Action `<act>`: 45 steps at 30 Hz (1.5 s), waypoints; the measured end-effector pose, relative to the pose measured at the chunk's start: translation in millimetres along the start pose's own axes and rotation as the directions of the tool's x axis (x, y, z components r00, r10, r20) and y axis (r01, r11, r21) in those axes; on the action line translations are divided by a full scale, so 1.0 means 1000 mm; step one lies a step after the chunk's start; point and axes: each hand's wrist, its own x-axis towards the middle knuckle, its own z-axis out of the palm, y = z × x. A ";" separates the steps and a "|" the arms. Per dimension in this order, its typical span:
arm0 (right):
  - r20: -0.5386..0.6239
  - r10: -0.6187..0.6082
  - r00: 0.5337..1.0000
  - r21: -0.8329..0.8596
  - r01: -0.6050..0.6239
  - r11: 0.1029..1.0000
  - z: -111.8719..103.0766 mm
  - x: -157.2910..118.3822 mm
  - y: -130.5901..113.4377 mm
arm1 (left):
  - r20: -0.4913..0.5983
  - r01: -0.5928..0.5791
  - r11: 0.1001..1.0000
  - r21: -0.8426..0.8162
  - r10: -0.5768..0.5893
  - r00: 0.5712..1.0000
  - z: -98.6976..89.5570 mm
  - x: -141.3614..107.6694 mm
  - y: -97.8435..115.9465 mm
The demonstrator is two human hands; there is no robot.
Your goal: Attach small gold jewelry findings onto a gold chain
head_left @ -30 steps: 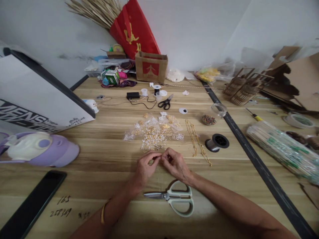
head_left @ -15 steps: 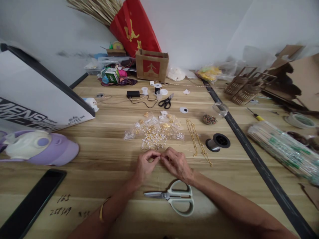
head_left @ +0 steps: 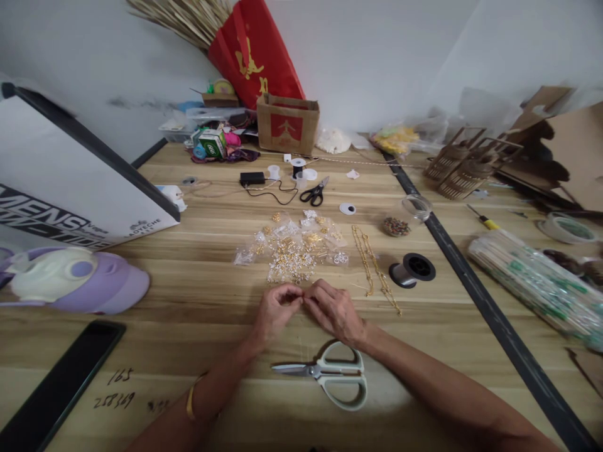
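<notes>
My left hand and my right hand meet at the fingertips over the middle of the table. Both are closed in a pinch, and whatever lies between the fingers is too small to make out. Just beyond them is a pile of small clear and gold beads with little plastic packets of findings around it. Right of the pile lies a gold chain, with a spool of thin wire beside it. Close below my right hand rest white-handled scissors, their blades pointing left.
On the left are a purple cap, a black phone and a large white box. Black scissors, a paper bag and a bead cup stand farther back. Wrapped sticks lie at right, past a black strip.
Both hands stay pinched together in nearly the same spot, with only a slight shift of the fingers. Everything else on the table lies as before.
</notes>
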 end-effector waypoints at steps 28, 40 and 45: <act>0.020 0.322 0.947 0.483 -0.291 0.826 0.002 0.005 -0.001 | -0.008 0.086 0.982 -0.167 -0.088 0.996 -0.004 0.005 0.001; 0.148 0.410 0.900 0.652 -0.400 0.644 0.004 0.006 0.004 | 0.019 0.110 0.977 -0.184 -0.109 0.994 -0.005 0.006 0.002; 0.173 0.413 0.894 0.646 -0.419 0.637 0.004 0.007 0.005 | 0.032 0.116 0.974 -0.195 -0.112 0.993 -0.005 0.006 0.003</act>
